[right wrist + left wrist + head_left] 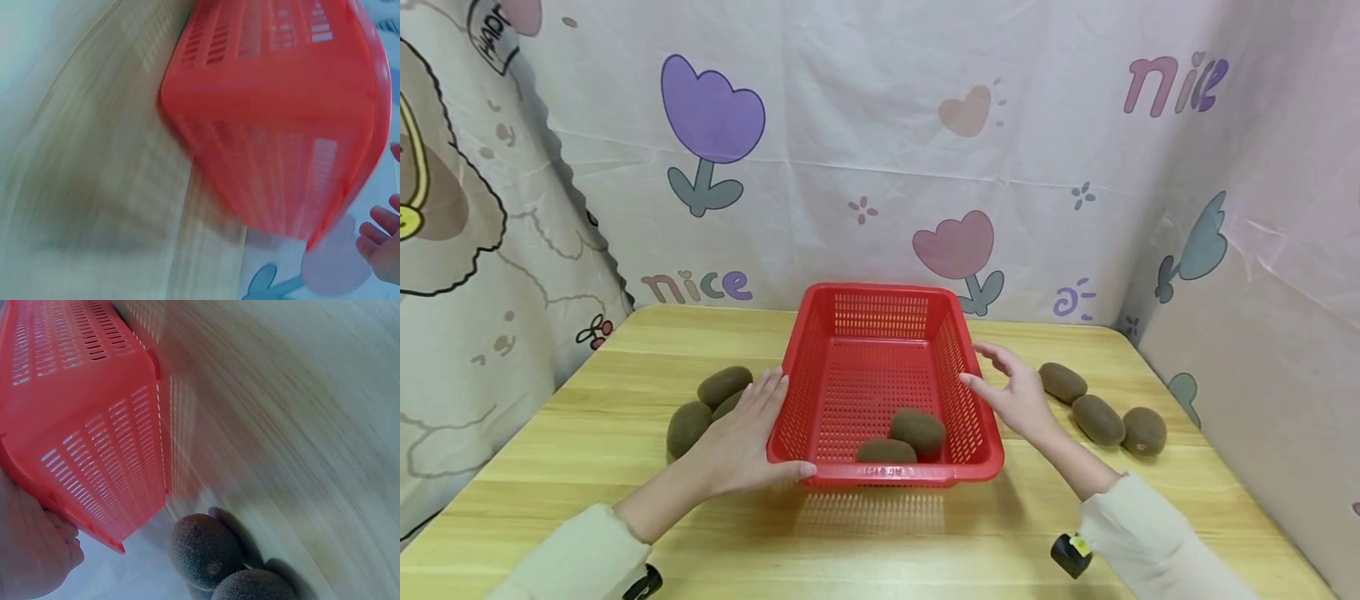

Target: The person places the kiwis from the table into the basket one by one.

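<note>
A red plastic basket (880,375) with slotted walls stands mid-table, two brown kiwis (917,431) lying at its near end. My left hand (737,442) rests against its left rim near the front corner, fingers extended along the side and thumb by the front rim. In the left wrist view, fingertips (74,550) show just outside the rim. My right hand (1018,396) is beside the right wall, fingers loosely spread and holding nothing. The right wrist view shows that hand (384,244) apart from the basket's rim (382,94).
Several kiwis (725,386) lie left of the basket, partly behind my left hand. Three more kiwis (1098,419) lie in a row to the right, beyond my right wrist. A printed cloth (850,167) hangs behind the wooden table (737,533).
</note>
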Tool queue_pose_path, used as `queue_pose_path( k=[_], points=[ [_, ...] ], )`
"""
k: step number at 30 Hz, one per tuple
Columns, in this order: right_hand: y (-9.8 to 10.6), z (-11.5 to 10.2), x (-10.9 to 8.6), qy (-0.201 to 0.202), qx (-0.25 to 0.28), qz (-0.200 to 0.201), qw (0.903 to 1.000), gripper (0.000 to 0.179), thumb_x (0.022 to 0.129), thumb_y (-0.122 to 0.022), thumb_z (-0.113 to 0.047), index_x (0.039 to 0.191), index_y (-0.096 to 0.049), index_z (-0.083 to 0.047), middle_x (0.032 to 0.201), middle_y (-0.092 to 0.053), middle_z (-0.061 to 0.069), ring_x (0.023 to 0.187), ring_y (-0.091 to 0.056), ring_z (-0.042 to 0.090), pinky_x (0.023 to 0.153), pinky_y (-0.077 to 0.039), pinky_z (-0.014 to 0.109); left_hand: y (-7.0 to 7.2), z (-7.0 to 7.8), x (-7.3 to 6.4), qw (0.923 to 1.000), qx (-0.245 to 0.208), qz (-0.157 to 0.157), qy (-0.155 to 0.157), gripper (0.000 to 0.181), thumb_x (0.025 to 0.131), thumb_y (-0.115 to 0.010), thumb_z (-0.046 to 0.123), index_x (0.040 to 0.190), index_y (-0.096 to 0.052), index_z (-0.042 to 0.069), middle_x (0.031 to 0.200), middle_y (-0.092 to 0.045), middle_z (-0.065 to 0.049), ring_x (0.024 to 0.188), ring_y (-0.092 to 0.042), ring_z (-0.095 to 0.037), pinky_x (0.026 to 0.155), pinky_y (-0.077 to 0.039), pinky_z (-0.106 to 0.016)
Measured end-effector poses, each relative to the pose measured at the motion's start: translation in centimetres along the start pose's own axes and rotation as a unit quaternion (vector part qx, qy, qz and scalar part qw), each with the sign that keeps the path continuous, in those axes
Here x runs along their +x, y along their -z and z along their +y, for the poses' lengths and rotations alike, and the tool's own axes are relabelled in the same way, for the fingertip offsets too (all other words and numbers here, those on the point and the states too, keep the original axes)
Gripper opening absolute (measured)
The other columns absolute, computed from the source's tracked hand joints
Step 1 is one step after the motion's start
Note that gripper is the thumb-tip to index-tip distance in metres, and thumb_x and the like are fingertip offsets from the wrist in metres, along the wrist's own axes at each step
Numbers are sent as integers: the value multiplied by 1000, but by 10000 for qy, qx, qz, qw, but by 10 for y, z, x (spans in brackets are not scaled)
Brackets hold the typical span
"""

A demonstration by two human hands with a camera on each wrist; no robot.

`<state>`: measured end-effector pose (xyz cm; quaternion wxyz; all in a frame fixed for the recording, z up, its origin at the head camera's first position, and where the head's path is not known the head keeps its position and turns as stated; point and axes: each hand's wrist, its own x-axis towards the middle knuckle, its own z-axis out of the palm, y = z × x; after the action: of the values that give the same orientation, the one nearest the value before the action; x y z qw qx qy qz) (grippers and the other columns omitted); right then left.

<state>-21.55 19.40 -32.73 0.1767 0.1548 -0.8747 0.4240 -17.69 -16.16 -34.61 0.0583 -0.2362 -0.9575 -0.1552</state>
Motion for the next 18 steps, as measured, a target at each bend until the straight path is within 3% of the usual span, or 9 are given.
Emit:
queue_pose_path(
  k=[6, 18],
  points=[
    [18, 23, -12, -165, -172, 223, 9995, 54, 80, -71, -12, 127, -51, 5, 130, -53, 24, 123, -47, 38, 104, -37, 52, 1, 1, 0, 10000, -11, -45, 49, 113, 71, -58, 71, 145, -19, -6, 153, -18, -20, 142, -16, -38, 113, -24, -52],
    [53, 67, -41, -600, -1006, 131, 9930, 65, 80, -72, -23, 133, -44, 1, 136, -45, 27, 125, -40, 45, 99, -34, 60, 1, 2, -1, 9999, -63, -40, 88, 111, 71, -61, 66, 145, -19, -6, 153, -18, -20, 142, -16, -38, 113, -24, -52]
  ],
)
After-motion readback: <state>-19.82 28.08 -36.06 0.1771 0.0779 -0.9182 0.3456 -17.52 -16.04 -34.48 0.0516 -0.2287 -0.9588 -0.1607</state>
